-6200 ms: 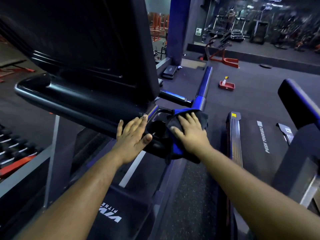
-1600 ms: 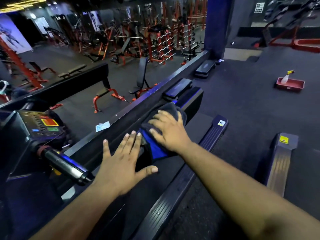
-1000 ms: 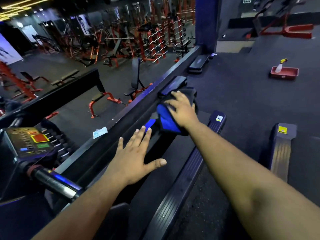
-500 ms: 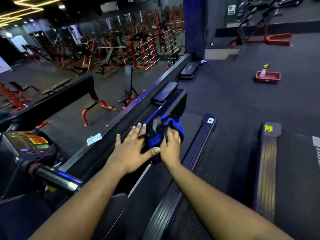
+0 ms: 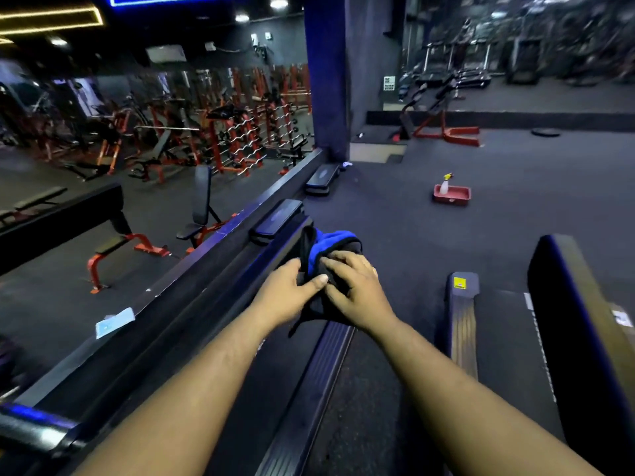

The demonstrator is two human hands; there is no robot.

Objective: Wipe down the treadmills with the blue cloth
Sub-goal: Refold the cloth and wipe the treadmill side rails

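Noted both hands on the cloth (image 5: 330, 249) above the near treadmill's deck, close to its side rail (image 5: 309, 389). Left hand (image 5: 287, 297) seen with thumb pressed across the dark underside of the cloth, remaining fingers hidden behind the bunched folds, so judged as pinching 1 edge. Right hand (image 5: 357, 290) curled over the top of the bundle, fingertips dug into the fabric. Cloth held off the surface, gathered into a loose wad, blue face upward at the far end, darker side toward the hands, 1 thin strand hanging below. Judged soft, limp and light: no shape of its own, likely to sag and unfold wherever unsupported, no risk of breakage, little chance of slipping from dry skin. Best taken flat under the palm with the folds tucked in, or by 2 opposite edges for refolding to a clean face; present 2-handed hold read as a refold or regrip, not a wiping stroke. Second treadmill (image 5: 498, 338) recorded to the right, well apart from the hands, its deck not yet touched by the cloth in this view. Spray bottle (image 5: 445, 183) standing upright in a red tray (image 5: 460, 197) on the floor beyond, far from both hands. Slight motion blur on the left hand; exact finger positions there not readable.
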